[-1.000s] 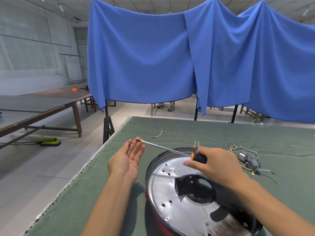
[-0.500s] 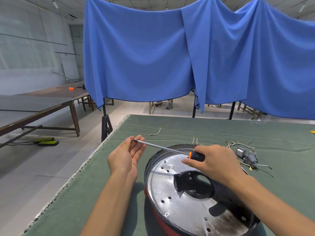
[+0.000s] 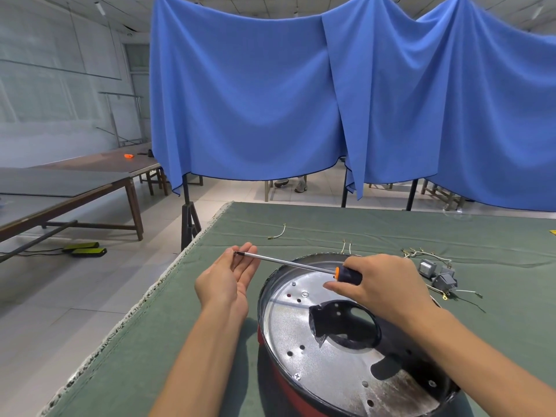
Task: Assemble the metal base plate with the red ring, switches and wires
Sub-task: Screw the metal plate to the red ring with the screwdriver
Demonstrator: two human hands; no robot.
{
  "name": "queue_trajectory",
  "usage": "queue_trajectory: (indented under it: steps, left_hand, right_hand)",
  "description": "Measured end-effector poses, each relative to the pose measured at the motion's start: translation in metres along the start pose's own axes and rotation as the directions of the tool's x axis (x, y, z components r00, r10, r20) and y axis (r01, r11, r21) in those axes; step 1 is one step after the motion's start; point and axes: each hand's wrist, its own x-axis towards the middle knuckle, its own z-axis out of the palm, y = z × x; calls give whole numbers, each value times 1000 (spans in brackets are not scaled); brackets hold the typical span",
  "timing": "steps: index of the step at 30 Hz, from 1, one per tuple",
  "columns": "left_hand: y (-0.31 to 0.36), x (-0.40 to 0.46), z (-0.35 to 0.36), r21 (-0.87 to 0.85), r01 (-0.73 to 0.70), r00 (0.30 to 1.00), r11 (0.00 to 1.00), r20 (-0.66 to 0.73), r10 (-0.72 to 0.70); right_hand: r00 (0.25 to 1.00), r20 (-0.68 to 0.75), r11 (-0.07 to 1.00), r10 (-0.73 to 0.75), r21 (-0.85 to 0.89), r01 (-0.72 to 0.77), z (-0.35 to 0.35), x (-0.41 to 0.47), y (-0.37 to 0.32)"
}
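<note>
Two bare hands work above a green-covered table (image 3: 301, 218); the right hand (image 3: 388, 284) is closed around the black and orange handle of a screwdriver (image 3: 347, 274), whose thin steel shaft runs leftward and slightly upward to the left hand (image 3: 228, 281); the left hand is held palm-up and loosely cupped, fingers (image 3: 248, 261) extended, and the screwdriver tip meets the thumb and fingertips there; whether a small part is pinched at the tip cannot be told. Directly below the right hand, and just right of the left wrist, lies the round metal base plate (image 3: 304, 353), silvery, pierced by several small holes and bearing a cross-head screw (image 3: 297, 376) near its close edge; a dark bracket with a large central opening (image 3: 346, 326) sits at its middle, partly shadowed by the right forearm; the red ring (image 3: 279, 377) shows as a band beneath the plate's near-left rim. Beyond and to the right of the right hand, small grey switches (image 3: 436, 273) lie among loose wires (image 3: 421, 253); one short wire (image 3: 278, 231) lies apart, beyond the left hand; blue cloth (image 3: 255, 100) hangs behind the table.
</note>
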Motion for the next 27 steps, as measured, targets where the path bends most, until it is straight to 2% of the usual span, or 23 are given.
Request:
queue_trajectory:
  steps: [14, 21, 27]
  left_hand:
    - [-1, -7, 3, 52, -90, 996, 995, 18, 89]
    - [-4, -11, 4, 108, -139, 990, 984, 51, 135]
    - [-1, -15, 6, 129, -146, 983, 981, 129, 129]
  right_hand:
    - [1000, 28, 999, 12, -33, -11, -7, -4, -2]
    - [996, 80, 998, 27, 55, -31, -6, -6, 1]
    - [998, 49, 993, 40, 110, -45, 0, -7, 3]
